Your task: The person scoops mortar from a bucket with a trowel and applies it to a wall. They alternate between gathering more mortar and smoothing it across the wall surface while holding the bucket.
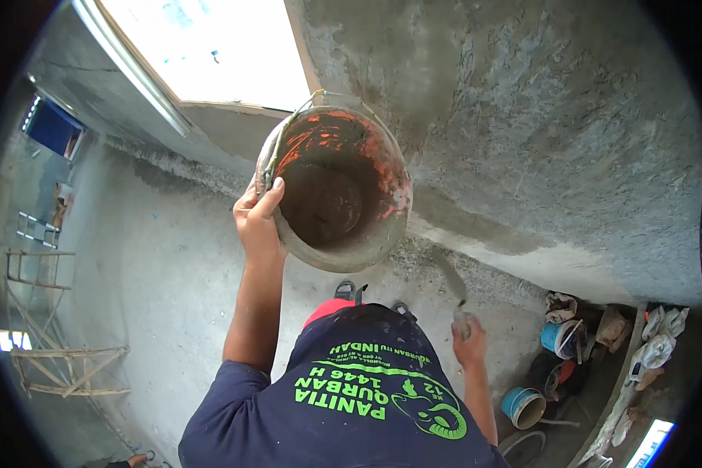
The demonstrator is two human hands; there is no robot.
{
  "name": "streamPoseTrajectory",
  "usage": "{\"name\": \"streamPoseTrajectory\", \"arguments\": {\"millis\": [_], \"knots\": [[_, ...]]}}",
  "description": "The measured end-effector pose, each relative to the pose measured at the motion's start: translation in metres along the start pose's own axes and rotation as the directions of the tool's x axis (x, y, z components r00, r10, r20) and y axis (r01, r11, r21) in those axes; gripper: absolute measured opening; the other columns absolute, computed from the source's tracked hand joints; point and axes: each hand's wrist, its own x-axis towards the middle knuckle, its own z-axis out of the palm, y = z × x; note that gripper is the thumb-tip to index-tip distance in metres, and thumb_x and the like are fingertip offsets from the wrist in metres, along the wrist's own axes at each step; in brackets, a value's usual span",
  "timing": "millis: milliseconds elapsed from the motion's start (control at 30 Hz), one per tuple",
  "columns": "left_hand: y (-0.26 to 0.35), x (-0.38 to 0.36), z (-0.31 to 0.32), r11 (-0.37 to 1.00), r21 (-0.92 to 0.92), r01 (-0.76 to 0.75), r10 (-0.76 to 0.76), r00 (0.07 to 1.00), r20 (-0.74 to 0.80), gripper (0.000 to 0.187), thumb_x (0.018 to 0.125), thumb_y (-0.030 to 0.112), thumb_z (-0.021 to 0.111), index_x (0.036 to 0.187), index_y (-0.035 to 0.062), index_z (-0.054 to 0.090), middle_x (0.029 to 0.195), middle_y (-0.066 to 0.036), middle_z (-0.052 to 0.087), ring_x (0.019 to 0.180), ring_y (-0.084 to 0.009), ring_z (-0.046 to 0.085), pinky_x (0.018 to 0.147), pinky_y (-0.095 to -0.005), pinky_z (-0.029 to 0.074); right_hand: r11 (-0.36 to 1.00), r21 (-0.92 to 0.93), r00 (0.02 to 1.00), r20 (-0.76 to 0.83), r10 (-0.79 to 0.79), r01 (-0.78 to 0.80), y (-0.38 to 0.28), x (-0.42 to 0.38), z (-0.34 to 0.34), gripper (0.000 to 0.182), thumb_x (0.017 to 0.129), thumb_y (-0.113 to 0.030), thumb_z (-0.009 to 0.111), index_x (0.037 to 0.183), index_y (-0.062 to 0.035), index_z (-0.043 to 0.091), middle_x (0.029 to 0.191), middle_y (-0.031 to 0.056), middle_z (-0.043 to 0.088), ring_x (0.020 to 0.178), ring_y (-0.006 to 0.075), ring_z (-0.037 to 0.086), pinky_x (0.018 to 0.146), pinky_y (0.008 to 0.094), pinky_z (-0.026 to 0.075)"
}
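My left hand point(261, 214) is closed on the rim of a mortar-caked bucket point(386, 183), the thumb over its edge. The bucket is raised and tilted so that its opening faces me. Orange-red patches show through the grey crust inside, and a wire handle point(288, 129) rests along the rim. Lower down at my right side, my right hand point(469, 343) is wrapped around the handle of a trowel point(448, 277). The trowel's blade points up and away from me and looks blurred. It is apart from the bucket.
A rough plastered wall point(538, 140) rises ahead, beside a bright window opening point(210, 51). Blue buckets point(522, 407) and bags point(654, 347) stand at the right. Wooden scaffolding point(70, 370) is at the left, on the concrete floor point(164, 257). Part of another person's hand point(139, 459) shows at bottom left.
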Motion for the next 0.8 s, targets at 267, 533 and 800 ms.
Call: {"name": "streamPoseTrajectory", "arguments": {"millis": [267,533,800], "knots": [[-0.013,-0.006,0.010,1.000,0.005,-0.009,0.008,0.993,0.116,0.046,0.098,-0.001,0.065,0.143,-0.0096,0.064,0.125,-0.012,0.075,0.108,-0.0168,0.071,0.098,-0.0317,0.055,0.581,0.795,0.967,0.249,-0.048,-0.176,-0.096,0.082,-0.085,0.033,0.108,-0.037,0.066,0.111,-0.0037,0.064,0.084,0.0058,0.067,0.066,0.0118,0.062,0.057,0.0300,0.049],[-0.022,-0.009,0.012,0.997,0.063,-0.046,0.039,0.994,0.103,0.047,0.097,-0.002,0.066,0.143,-0.0104,0.063,0.129,-0.012,0.073,0.112,-0.0168,0.070,0.100,-0.0313,0.053,0.519,0.676,0.744,0.659,-0.110,-0.523,-0.061,0.100,-0.037,0.051,0.110,-0.055,0.057,0.100,-0.0058,0.065,0.075,0.0037,0.066,0.056,0.0119,0.059,0.051,0.0287,0.048],[-0.009,-0.010,-0.004,0.996,0.071,-0.047,0.044,0.998,0.044,0.047,0.097,-0.003,0.065,0.144,-0.0103,0.062,0.129,-0.013,0.073,0.113,-0.0189,0.070,0.102,-0.0332,0.054,0.862,0.238,0.644,0.754,0.127,-0.448,0.020,0.023,-0.004,0.047,0.110,-0.051,0.059,0.108,-0.0048,0.067,0.075,0.0034,0.066,0.055,0.0114,0.058,0.049,0.0290,0.048]]}}
